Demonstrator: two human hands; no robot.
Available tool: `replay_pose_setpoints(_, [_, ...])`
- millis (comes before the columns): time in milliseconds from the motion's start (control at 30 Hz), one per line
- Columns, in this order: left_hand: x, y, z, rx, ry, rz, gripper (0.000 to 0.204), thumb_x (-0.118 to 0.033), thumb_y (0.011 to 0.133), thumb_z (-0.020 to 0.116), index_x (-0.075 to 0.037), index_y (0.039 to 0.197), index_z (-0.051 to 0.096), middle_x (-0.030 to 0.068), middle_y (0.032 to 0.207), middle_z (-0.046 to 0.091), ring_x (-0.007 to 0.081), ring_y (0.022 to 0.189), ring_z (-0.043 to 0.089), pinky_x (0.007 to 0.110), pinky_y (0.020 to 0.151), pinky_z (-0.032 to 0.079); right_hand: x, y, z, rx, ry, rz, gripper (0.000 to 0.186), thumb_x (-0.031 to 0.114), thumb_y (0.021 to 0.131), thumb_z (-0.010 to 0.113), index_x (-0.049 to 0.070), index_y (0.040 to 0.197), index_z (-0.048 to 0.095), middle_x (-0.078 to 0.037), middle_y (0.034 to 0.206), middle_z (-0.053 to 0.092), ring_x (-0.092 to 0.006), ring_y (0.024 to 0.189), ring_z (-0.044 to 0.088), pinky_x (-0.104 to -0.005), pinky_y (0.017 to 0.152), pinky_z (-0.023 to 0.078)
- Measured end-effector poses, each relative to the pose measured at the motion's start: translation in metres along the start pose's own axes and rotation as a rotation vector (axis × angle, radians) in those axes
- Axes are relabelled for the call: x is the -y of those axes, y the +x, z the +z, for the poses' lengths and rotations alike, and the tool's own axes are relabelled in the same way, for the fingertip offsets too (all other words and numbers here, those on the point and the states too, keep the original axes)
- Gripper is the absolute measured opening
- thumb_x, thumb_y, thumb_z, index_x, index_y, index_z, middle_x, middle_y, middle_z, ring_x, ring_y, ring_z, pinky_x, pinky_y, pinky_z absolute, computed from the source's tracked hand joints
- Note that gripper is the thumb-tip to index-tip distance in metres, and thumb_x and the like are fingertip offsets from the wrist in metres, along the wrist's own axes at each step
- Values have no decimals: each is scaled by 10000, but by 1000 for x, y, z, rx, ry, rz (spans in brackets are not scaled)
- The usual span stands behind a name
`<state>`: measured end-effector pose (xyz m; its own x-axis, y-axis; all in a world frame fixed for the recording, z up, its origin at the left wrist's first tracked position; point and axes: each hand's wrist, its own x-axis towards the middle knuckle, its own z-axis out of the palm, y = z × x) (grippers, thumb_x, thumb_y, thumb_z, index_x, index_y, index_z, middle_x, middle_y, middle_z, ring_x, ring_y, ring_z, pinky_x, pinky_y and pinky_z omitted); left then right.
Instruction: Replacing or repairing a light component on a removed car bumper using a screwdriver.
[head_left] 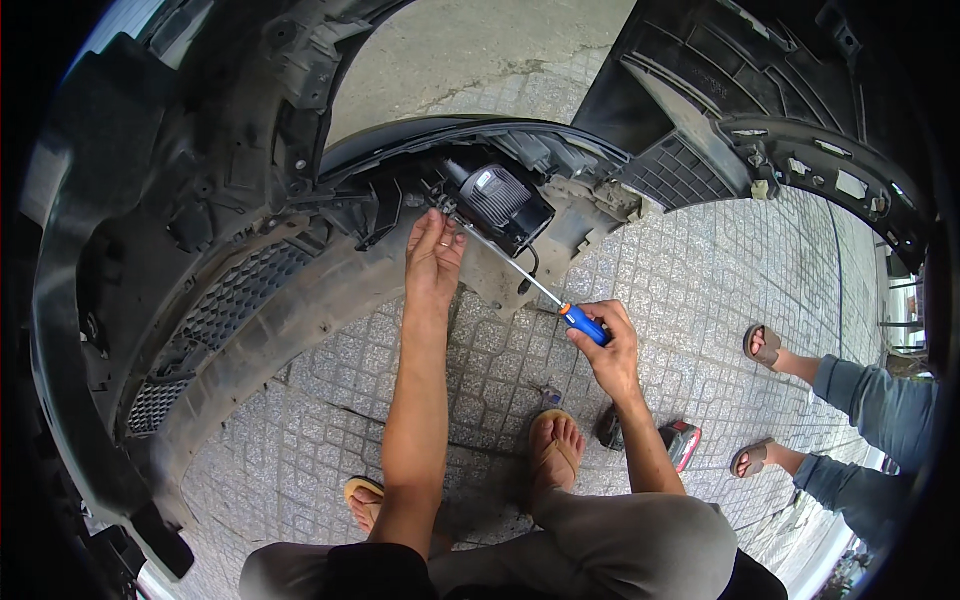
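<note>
My right hand (610, 350) grips a screwdriver (585, 324) by its blue handle. The long metal shaft slants up and left toward a small black bracket (440, 202). Around that bracket, my left hand (436, 258) has its fingers closed near the screwdriver's tip; what they pinch is hidden, and a ring shows on one finger. Right beside the bracket sits a black finned housing (492, 196) with a small label on top, fixed to the inner side of a car bumper (255, 325). A short black cable (534, 262) hangs from the housing.
Honeycomb mesh grille (230, 300) fills part of the bumper at left. Another black plastic panel (690, 160) stands at upper right. On the paving lie a red and black tool (680, 442), a dark object (610, 428) and small keys-like items (546, 395). Another person's sandalled feet (765, 345) are at right.
</note>
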<state>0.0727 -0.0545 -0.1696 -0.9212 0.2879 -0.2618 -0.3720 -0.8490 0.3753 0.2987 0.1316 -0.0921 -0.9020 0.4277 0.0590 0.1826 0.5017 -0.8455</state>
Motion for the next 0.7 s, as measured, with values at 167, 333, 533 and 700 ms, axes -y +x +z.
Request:
replay_pose_setpoints(167, [1,5,-5,6,-37,-44,34,-138,967,705,-121,981,680,13,899,704,126,839,647,293,729,503,-1,0,0,2,-10,-17,322,15,773,810,19,1072,692,-71,1010,633,-189,883,603,-302,781,487])
replay_pose_setpoints(333, [-5,8,-4,4,-46,-119,43,-122,963,707,-120,979,667,19,864,678,142,796,625,310,701,491,0,0,0,-13,-17,-1,325,41,774,821,28,1074,696,-84,1017,636,-209,888,620,-321,780,498])
replay_pose_setpoints(533, [-7,10,-2,23,17,-89,65,-103,970,695,-135,978,640,-25,869,673,101,769,613,274,659,479,0,-4,5,-66,-76,-97,332,73,778,822,25,1080,691,-126,1024,635,-278,904,641,-362,794,515])
replay_pose_setpoints(700, [-6,7,1,40,-11,-45,56,-125,976,691,-128,1017,653,-2,844,660,116,785,617,289,689,487,-3,-9,9,-88,-163,-221,360,74,784,808,13,1111,671,-154,1035,627,-325,902,636,-396,792,517])
